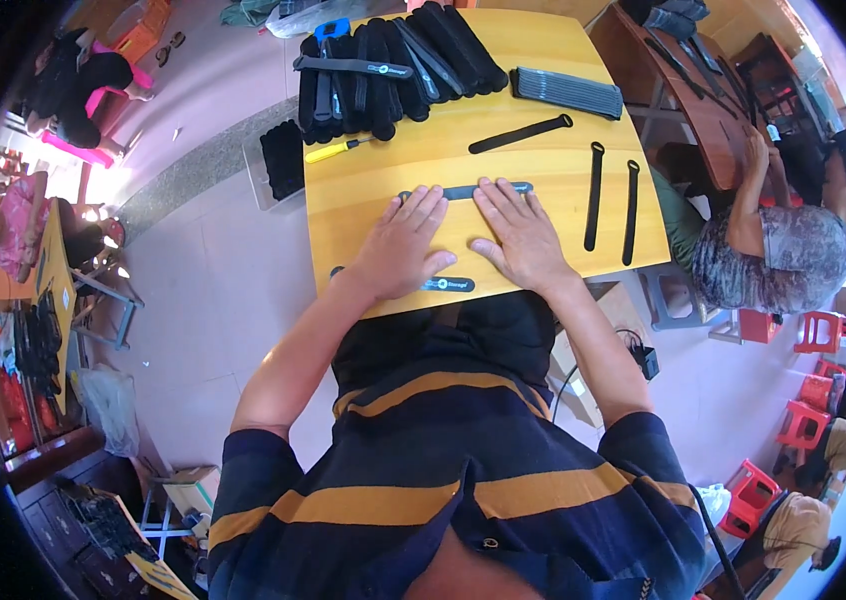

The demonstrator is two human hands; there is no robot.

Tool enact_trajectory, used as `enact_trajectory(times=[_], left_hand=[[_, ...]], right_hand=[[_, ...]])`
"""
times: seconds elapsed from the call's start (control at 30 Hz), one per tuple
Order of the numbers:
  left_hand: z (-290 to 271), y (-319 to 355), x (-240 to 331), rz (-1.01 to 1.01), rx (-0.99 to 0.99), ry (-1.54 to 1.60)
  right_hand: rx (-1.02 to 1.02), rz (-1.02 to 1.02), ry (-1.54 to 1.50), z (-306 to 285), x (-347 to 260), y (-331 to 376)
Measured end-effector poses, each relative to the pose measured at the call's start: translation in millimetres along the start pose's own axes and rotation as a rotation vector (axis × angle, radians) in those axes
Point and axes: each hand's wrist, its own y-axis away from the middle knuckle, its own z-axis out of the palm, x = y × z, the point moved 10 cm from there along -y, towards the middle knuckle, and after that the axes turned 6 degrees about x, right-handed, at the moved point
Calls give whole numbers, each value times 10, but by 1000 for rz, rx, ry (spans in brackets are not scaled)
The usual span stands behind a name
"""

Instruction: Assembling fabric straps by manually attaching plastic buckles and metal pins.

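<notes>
My left hand [401, 248] and my right hand [523, 238] lie flat, palms down, fingers stretched out on the yellow table [343, 215]. Under the fingertips of both runs a dark grey strap [460, 192], crosswise, its two ends showing past the hands. Nearer the table's front edge is a black strap [446, 284] with a printed end; its middle is hidden by my left hand and wrist. To the right of my right hand are two upright-lying black straps with slotted ends, one strap [594, 197] beside another strap [630, 213]. A further slanted strap [520, 134] lies beyond my hands.
A heap of black straps [373, 100] fills the far left, with a blue object [332, 29] on it and a yellow-handled tool [331, 151] before it. A neat grey strap stack [567, 92] sits far right. A bin [278, 165] stands left; a co-worker [778, 240] sits right.
</notes>
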Motion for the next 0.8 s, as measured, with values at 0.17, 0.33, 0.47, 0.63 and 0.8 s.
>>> enact_trajectory(times=[0.17,0.33,0.47,0.63,0.8], left_hand=[[-10,12,-22,-20,-26,23],[-15,23,-44,-17,-33,14],[-41,126,-162,-55,-50,30],[-149,300,-264,-92,-30,18],[-88,315,-311,-138,-60,-50]], right_hand=[[-6,118,39,-80,244,81],[13,179,17,-126,400,153],[47,184,16,-113,405,175],[62,185,17,-137,452,178],[98,204,19,-158,477,202]])
